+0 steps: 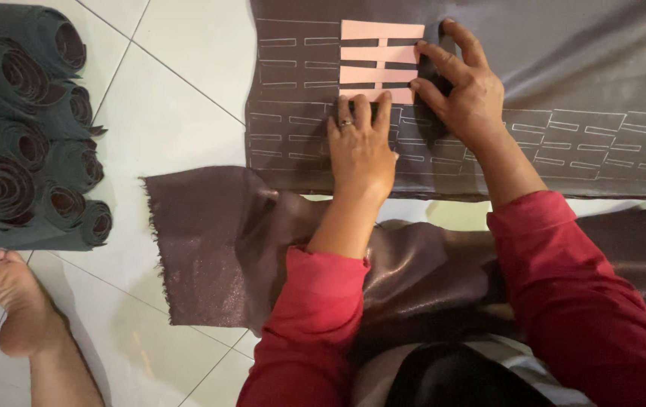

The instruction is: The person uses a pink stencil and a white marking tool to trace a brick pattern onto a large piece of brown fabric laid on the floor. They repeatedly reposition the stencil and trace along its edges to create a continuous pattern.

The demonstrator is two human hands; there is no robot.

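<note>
Where the grey-brown satin cloth lies spread on the white tiled floor, a pink card template rests flat on it, long axis running away from the person, its cut slots crosswise. Left hand: open, palm down, fingertips pressing the template's near edge. Right hand: fingers curled at the template's right edge; whether it grips anything, I cannot tell. Chalked slot outlines sit beside the template. Rolled dark fabric and a bare foot lie left.
</note>
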